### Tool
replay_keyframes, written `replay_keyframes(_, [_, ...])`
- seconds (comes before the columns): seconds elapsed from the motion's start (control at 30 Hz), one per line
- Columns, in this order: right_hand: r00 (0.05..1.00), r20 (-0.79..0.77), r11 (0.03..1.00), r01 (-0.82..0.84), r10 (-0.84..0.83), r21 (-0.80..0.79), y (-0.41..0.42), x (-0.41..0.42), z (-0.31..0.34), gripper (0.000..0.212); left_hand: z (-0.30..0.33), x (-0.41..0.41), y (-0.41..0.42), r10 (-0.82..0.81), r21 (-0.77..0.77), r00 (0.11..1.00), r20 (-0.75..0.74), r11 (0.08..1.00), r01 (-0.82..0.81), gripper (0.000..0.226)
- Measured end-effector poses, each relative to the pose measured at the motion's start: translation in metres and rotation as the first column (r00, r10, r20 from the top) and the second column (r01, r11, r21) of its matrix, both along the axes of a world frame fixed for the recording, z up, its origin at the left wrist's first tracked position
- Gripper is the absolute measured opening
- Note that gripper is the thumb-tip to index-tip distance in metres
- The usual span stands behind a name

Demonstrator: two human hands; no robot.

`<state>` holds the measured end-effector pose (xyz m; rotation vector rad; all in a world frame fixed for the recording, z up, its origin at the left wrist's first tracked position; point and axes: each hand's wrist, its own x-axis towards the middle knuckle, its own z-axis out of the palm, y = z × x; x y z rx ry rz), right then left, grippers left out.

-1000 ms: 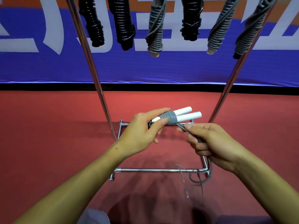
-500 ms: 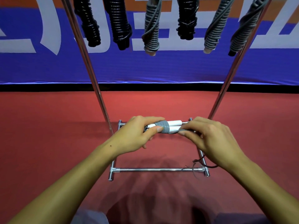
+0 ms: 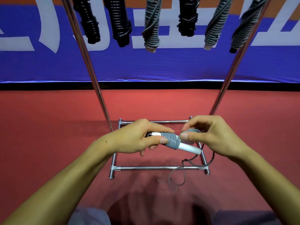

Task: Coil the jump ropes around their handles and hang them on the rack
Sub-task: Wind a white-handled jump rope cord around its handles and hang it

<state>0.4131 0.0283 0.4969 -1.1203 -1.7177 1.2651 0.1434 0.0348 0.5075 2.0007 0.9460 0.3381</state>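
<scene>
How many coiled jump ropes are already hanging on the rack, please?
6, in a row along the top: black, black, grey, black, grey, grey. More may hang beyond the frame.

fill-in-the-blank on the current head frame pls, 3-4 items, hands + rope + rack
1. The left hand grips the white handles wrapped in ____ cord.
2. The right hand pinches the cord beside the ____.
3. ____ coiled ropes hang on the rack.
4. Loose cord trails over the rack's base onto the ____ floor.

Missing words: grey; coil; six; red
</scene>
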Motion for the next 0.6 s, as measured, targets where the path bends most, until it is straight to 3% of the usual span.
replay_keyframes(0.2, [0.997,0.004,0.990,-0.071,0.072,-0.121,0.003,0.010,-0.003,0.009,0.009,0.004,-0.007,-0.037,-0.087,0.994,0.106,0.995,0.047,0.038])
replay_keyframes(0.3, [0.992,-0.099,0.983,-0.099,0.084,-0.153,0.003,0.009,-0.003,0.011,0.015,0.005,-0.011,-0.040,-0.137,0.980,0.196,0.988,0.067,0.038])
replay_keyframes(0.43, [0.954,-0.299,0.941,-0.116,0.017,-0.317,0.001,0.003,-0.005,0.009,0.014,0.001,-0.013,0.009,-0.220,0.946,0.325,0.973,0.067,0.040])
replay_keyframes(0.6, [0.927,-0.357,0.880,-0.258,0.111,-0.398,0.003,0.003,-0.015,0.040,0.014,0.002,-0.017,0.015,-0.290,0.896,0.443,0.949,0.128,0.041])
